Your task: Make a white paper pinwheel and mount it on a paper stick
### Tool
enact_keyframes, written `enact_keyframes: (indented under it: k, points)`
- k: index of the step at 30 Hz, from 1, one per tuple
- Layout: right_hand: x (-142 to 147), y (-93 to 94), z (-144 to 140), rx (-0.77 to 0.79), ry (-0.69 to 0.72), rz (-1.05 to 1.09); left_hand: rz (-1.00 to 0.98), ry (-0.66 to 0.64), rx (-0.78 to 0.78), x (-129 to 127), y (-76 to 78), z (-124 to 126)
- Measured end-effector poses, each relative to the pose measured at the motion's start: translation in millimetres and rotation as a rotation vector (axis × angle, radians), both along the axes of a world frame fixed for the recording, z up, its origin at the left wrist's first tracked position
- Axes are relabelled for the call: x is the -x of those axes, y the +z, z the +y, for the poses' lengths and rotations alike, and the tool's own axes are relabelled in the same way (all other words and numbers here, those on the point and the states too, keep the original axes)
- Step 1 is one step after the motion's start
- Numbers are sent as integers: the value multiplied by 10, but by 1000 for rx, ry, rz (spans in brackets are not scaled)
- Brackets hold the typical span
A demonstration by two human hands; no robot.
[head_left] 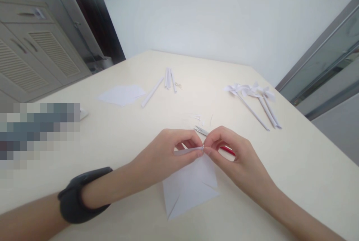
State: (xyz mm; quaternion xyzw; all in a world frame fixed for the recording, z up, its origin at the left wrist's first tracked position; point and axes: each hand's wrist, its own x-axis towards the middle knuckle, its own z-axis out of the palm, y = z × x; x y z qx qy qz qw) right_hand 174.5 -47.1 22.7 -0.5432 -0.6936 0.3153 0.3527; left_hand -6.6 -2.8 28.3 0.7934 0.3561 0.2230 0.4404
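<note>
A square white sheet of paper (190, 188), with slits running in from its corners, hangs below my fingers, slightly above or on the table. My left hand (174, 155) is closed, pinching the sheet's upper edge between thumb and fingers. My right hand (231, 151) is closed too, thumb and index fingertip pinched at the same edge, touching the left fingertips. Whether something tiny is also between the fingertips I cannot tell. Partly hidden behind my right hand lie scissors (201, 130) with red handles, blades pointing left.
Paper pinwheels on sticks (252, 95) lie at the right. Rolled paper sticks (168, 78), one loose roll (153, 92) and small wire bits (178, 85) lie further back. Flat paper sheets (121, 94) are at the left. Small paper scraps (198, 117) lie beyond the scissors. A wall borders the table (112, 132).
</note>
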Motion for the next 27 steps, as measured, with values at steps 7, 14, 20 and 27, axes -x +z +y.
enact_keyframes:
  k: [7,14,20,27]
  points:
    - [-1,20,-28,-42,29,8,-6,34,-25,-1,5,-4]
    - [2,0,-7,-77,37,9,40,27,-35,-18,12,-8]
    - [-16,-27,6,-55,52,21,116,41,10,-27,96,-8]
    - [2,-30,14,-35,21,-44,97,27,-22,-40,15,21]
